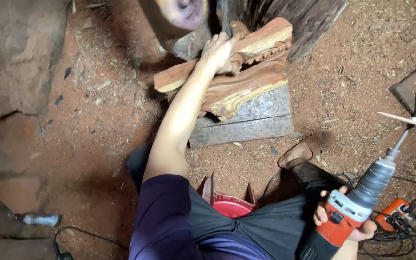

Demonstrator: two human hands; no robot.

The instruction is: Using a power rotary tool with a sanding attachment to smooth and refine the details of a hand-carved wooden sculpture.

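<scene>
My left hand (pixel 219 52) reaches forward and rests on a reddish-brown wood carving (pixel 246 79) with pale yellow edges and a toothed ridge. The carving lies on a grey wooden block (pixel 261 123) on the ground. My right hand (pixel 347 224) grips an orange and grey rotary power tool (pixel 357 204) at the lower right. Its long shaft points up and right and ends in a thin flat disc (pixel 408 121), held well away from the carving.
Sawdust covers the red dirt ground (pixel 97 130). A large dark log (pixel 309 19) stands behind the carving. A red stool (pixel 229 204) is under me, my sandalled foot (pixel 309 147) beside the block. Cables and an orange power strip (pixel 396 212) lie at the right; stone slabs (pixel 15 58) at the left.
</scene>
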